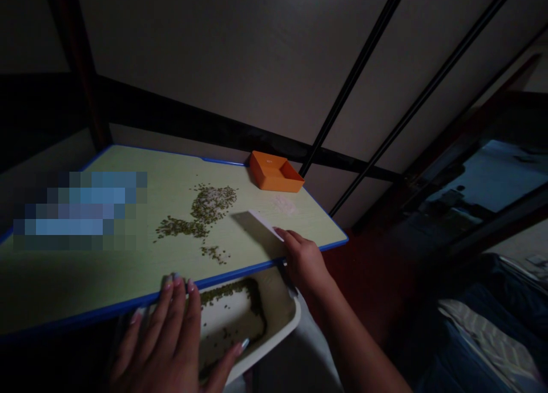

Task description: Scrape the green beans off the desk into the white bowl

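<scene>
My left hand (171, 339) grips the near rim of a white rectangular tray (278, 319) held just below the table's blue front edge; small green seeds lie inside the tray. My right hand (303, 259) is closed on a white card (263, 225) that stands on edge on the pale green tabletop (128, 267), to the right of a scattered pile of green seeds (201, 213). A faint patch of white grains (285, 205) lies beyond the card.
An orange square dish (274, 171) sits at the table's far right corner. A blurred-out patch covers the table's left part. A wall with dark rails rises behind. Dark fabric and a striped cloth (479, 330) lie at the lower right.
</scene>
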`<state>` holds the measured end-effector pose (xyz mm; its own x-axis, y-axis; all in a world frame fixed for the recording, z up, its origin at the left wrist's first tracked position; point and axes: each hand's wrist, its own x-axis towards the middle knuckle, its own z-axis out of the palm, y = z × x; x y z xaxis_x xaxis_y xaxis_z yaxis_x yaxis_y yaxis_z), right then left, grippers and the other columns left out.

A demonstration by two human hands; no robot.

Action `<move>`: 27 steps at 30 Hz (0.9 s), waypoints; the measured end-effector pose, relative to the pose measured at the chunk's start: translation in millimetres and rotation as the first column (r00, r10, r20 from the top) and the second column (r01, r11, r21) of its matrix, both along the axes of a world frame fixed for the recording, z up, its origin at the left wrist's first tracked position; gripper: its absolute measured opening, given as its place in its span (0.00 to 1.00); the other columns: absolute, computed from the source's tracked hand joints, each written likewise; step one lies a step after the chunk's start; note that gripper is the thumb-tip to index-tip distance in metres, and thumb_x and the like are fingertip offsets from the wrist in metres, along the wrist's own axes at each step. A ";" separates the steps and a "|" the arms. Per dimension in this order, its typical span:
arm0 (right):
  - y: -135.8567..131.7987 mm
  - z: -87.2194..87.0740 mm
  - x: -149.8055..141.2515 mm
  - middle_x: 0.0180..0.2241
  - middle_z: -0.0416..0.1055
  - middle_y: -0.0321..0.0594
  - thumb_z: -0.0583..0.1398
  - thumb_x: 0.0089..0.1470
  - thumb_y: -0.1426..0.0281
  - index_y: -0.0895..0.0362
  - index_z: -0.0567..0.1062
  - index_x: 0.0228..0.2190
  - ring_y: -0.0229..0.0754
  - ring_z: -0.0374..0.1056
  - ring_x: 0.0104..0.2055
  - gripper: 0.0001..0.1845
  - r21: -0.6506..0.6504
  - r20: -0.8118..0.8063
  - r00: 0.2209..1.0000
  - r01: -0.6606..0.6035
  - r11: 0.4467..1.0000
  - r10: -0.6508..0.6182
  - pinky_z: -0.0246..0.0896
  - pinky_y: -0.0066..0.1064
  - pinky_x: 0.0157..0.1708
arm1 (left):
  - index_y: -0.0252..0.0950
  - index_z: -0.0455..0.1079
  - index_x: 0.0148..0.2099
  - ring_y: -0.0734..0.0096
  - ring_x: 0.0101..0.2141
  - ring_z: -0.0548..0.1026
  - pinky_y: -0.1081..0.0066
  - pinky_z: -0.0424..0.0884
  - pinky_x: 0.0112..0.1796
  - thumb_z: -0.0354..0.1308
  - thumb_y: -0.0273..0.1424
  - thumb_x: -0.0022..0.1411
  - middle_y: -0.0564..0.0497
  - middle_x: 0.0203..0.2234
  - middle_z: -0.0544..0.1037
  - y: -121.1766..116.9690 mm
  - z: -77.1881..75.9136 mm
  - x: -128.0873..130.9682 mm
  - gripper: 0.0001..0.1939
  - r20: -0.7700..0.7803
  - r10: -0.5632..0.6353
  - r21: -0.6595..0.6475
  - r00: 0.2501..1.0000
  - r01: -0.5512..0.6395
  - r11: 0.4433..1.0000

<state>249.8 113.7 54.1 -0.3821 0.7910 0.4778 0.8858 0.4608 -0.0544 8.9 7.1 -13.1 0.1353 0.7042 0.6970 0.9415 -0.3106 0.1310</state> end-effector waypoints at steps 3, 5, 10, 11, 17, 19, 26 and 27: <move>13.5 2.5 5.8 0.49 0.78 0.51 0.53 0.53 0.84 0.60 0.73 0.57 0.48 0.79 0.43 0.30 -0.039 -0.044 0.997 0.056 0.998 -0.058 0.74 0.32 0.43 | 0.22 0.39 0.72 0.36 0.63 0.60 0.40 0.54 0.60 0.44 0.52 0.66 0.23 0.65 0.58 -0.6 0.4 0.6 0.47 0.014 0.005 0.002 1.000 -0.005 1.000; 22.6 3.5 9.0 0.49 0.78 0.51 0.53 0.54 0.84 0.60 0.74 0.56 0.49 0.79 0.43 0.30 -0.053 -0.064 0.991 0.110 0.993 -0.114 0.73 0.32 0.44 | 0.20 0.40 0.72 0.36 0.63 0.60 0.41 0.54 0.60 0.43 0.51 0.66 0.23 0.66 0.57 -0.9 -0.2 0.3 0.46 0.015 0.000 0.003 1.000 0.000 1.000; 37.0 3.7 11.5 0.51 0.78 0.49 0.53 0.56 0.81 0.56 0.74 0.57 0.48 0.79 0.43 0.29 -0.077 -0.075 0.968 0.234 0.969 -0.239 0.72 0.30 0.43 | 0.20 0.40 0.72 0.37 0.64 0.57 0.43 0.48 0.63 0.44 0.52 0.66 0.31 0.71 0.45 0.6 -3.8 -1.6 0.47 0.013 -0.024 0.027 1.000 0.023 0.999; 38.0 2.8 11.6 0.51 0.78 0.49 0.53 0.56 0.81 0.56 0.74 0.57 0.48 0.79 0.44 0.29 -0.076 -0.084 0.966 0.239 0.968 -0.245 0.71 0.30 0.44 | 0.20 0.40 0.72 0.38 0.64 0.56 0.43 0.47 0.63 0.44 0.52 0.66 0.33 0.72 0.43 1.1 -4.3 -1.8 0.47 0.012 -0.023 0.026 1.000 0.023 0.999; 38.1 -11.8 18.4 0.45 0.80 0.51 0.53 0.52 0.81 0.60 0.74 0.56 0.48 0.79 0.40 0.30 -0.007 -0.213 0.950 0.232 0.973 -0.228 0.71 0.31 0.41 | 0.21 0.40 0.72 0.39 0.64 0.58 0.44 0.49 0.63 0.45 0.54 0.65 0.28 0.69 0.51 1.1 -4.4 -1.7 0.48 0.007 -0.013 0.025 1.000 0.013 1.000; 37.2 -16.5 20.8 0.42 0.81 0.49 0.52 0.51 0.80 0.59 0.75 0.54 0.46 0.78 0.38 0.29 0.036 -0.268 0.947 0.193 0.980 -0.177 0.71 0.31 0.39 | 0.21 0.40 0.72 0.37 0.63 0.60 0.43 0.51 0.61 0.44 0.54 0.64 0.24 0.66 0.58 0.3 -3.2 -1.5 0.49 -0.006 -0.008 0.021 1.000 0.008 1.000; 25.9 -15.7 12.0 0.39 0.81 0.43 0.52 0.56 0.77 0.55 0.79 0.47 0.44 0.78 0.38 0.22 0.054 -0.379 0.917 -0.115 0.992 0.127 0.72 0.32 0.40 | 0.18 0.41 0.71 0.34 0.60 0.63 0.42 0.56 0.57 0.41 0.55 0.65 0.20 0.60 0.66 -0.6 3.4 -1.5 0.49 -0.064 0.005 0.026 0.998 -0.003 1.000; 23.6 -15.2 10.5 0.40 0.81 0.43 0.52 0.57 0.76 0.55 0.78 0.47 0.44 0.77 0.38 0.21 0.047 -0.388 0.906 -0.167 0.985 0.172 0.72 0.33 0.40 | 0.17 0.41 0.71 0.34 0.61 0.62 0.42 0.56 0.57 0.41 0.54 0.65 0.20 0.60 0.65 -0.8 4.3 -1.4 0.49 -0.066 0.006 0.020 0.998 -0.005 1.000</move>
<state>260.3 137.3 38.8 -0.2922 0.7239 0.6250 0.7040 0.6051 -0.3718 7.6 6.4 -8.8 0.1774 0.6913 0.7004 0.9496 -0.3070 0.0625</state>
